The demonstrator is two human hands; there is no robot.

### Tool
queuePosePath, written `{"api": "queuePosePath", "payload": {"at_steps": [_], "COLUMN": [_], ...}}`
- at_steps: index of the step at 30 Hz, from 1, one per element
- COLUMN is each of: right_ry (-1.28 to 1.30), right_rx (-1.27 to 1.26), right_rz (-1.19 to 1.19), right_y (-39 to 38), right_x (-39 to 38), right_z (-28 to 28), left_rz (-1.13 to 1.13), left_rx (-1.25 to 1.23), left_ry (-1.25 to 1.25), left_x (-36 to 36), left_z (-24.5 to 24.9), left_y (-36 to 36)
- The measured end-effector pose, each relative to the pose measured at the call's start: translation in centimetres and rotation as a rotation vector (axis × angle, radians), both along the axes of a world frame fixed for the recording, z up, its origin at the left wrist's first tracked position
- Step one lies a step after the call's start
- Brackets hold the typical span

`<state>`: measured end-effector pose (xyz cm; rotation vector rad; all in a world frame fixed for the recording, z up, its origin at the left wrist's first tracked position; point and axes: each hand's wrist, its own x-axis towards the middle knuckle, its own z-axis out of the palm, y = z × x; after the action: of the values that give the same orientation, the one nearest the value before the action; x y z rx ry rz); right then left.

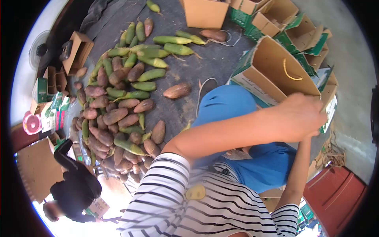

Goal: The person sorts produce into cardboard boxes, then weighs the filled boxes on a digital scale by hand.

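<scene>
- Two arms reach out from the striped shirt [166,197] and pass over some blue cloth [225,104].
- The left hand [302,114] is on the top edge of an open brown box [272,63]. Its fingers are curled tight over that edge, so it has a firm hold of the box.
- The right arm [298,173] goes up under the left hand. Its hand is hidden there, so I cannot tell if those fingers are open or closed, or if they hold anything.
- The box is tipped, with its open side facing the shirt. It is just past the blue cloth, by the near edge of the dark floor [221,59]. A yellow cord [292,73] hangs inside it.
- I think the box is held best with a grip at each side of the edge. That way the thin card will not bend or tear.
- I think the fingers should keep off the yellow cord, so it does not get pulled.
- One brown root [177,90] lies alone on the floor, near the blue cloth.
- A big pile of brown and green roots [118,106] lies toward the left edge of the floor, well apart from the box.
- Many more boxes [276,15] stand at the far edge of the floor.
</scene>
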<state>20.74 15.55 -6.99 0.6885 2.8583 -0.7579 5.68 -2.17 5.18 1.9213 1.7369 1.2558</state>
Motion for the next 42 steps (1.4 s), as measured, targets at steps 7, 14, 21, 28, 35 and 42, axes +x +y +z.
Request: {"api": "queuePosePath", "payload": {"at_steps": [7, 14, 21, 28, 35, 42], "right_ry": [-0.035, -0.072, -0.13, -0.161, -0.152, -0.019], "right_rx": [0.13, 0.194, 0.203, 0.175, 0.168, 0.197], "right_rz": [0.127, 0.144, 0.128, 0.133, 0.127, 0.135], "right_y": [-1.0, -2.3, -2.1, -1.5, -1.3, -1.0], "right_x": [-1.7, -2.6, -3.1, -3.4, -3.2, -2.1], "right_z": [1.0, 3.5, 1.3, 1.0, 1.1, 0.0], "left_rz": [0.888, 0.927, 0.96, 0.75, 0.891, 1.173], "left_rx": [0.0, -1.22, -1.202, -1.363, -1.308, -0.692], "left_ry": [-0.031, 0.094, 0.315, 0.286, 0.266, -0.318], "left_x": [-7.4, -5.1, -8.3, -12.3, -10.8, -8.7], "left_z": [-12.6, -31.0, -36.4, -40.2, -40.1, -38.7], "left_y": [-14.3, -30.2, -28.4, -22.8, -23.0, -24.4]}}
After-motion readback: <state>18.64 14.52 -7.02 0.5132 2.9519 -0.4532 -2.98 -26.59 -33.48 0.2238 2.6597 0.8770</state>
